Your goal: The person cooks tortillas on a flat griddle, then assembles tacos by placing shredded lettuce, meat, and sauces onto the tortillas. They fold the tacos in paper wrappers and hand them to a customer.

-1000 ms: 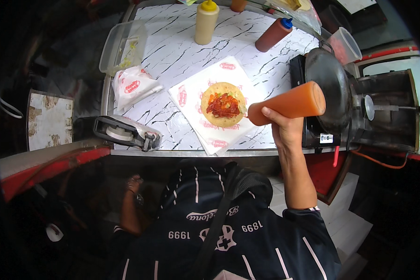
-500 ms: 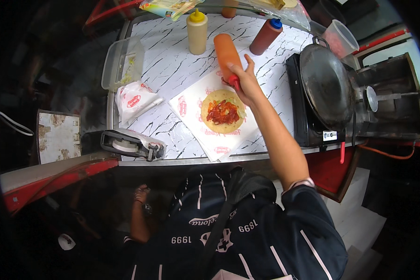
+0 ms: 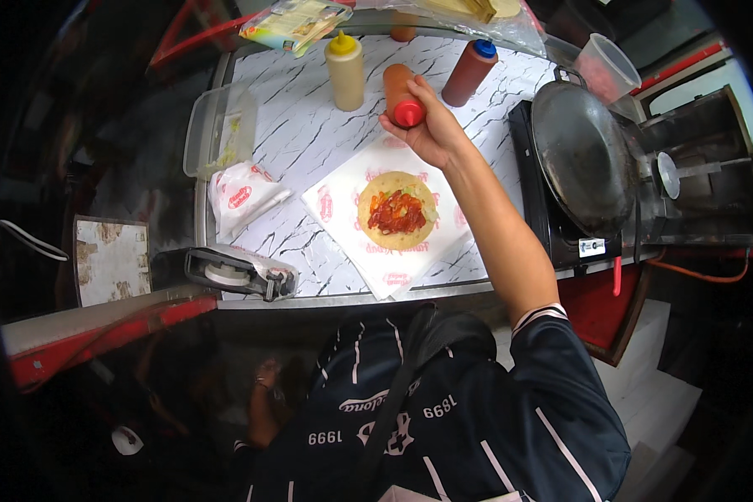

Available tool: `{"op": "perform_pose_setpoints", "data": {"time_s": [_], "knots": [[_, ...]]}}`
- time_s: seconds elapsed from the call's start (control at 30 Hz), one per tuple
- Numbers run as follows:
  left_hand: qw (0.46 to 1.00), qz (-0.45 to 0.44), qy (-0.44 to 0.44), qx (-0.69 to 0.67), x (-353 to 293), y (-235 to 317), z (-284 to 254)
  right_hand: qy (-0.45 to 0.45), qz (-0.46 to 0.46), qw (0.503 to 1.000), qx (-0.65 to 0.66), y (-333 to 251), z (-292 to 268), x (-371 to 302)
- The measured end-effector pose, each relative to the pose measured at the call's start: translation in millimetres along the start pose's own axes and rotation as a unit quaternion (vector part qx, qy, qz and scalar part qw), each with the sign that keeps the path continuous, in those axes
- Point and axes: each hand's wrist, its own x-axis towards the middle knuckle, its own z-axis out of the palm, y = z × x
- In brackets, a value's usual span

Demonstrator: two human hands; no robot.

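Observation:
An orange squeeze bottle [image 3: 397, 82] with a red cap is in my right hand [image 3: 431, 125], the fingers wrapped round its cap end. The cap faces me, above the far edge of the wrapper paper. Below it, a round flatbread [image 3: 393, 239] lies flat on printed white paper [image 3: 335, 219], topped with red sauce [image 3: 400, 214] and some pale green shreds. Beyond, a cream sauce bottle [image 3: 345, 79] with a yellow nozzle and a dark red sauce bottle [image 3: 470, 74] with a blue cap stand upright. My left hand [image 3: 266, 372] hangs low beside my body, dim and blurred.
A black griddle pan [image 3: 581, 159] sits on a stove at the right. Along the counter's left side are a clear tub [image 3: 205, 134], a wrapped paper parcel [image 3: 241, 197] and a tape dispenser [image 3: 234, 272]. A plastic tub [image 3: 607, 69] stands behind the pan.
My right hand has turned the orange bottle from tilted down over the flatbread to cap facing me, and drawn it slightly away. My left hand has shifted a little lower and to the right.

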Motion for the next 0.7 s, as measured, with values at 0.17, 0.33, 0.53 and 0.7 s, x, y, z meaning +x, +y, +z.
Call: {"op": "perform_pose_setpoints", "data": {"time_s": [0.17, 0.33, 0.53, 0.7], "knots": [[0.996, 0.026, 0.086, 0.016, -7.7, 8.4, -11.0, 0.001, 0.007, 0.995, -0.099, 11.2, -12.1, 22.3], [0.975, 0.153, 0.163, -0.006, -11.9, 28.1, -22.3, 0.011, -0.002, 0.988, -0.154, 12.7, -21.1, 45.4], [0.971, 0.164, 0.130, 0.116, -15.7, 14.7, -14.3, 0.194, -0.230, 0.848, -0.435, 3.5, -39.4, 101.2], [0.986, 0.036, 0.023, 0.164, -33.7, 3.1, 14.1, 0.114, -0.403, 0.801, -0.429, 70.5, -18.3, 105.9]]}}
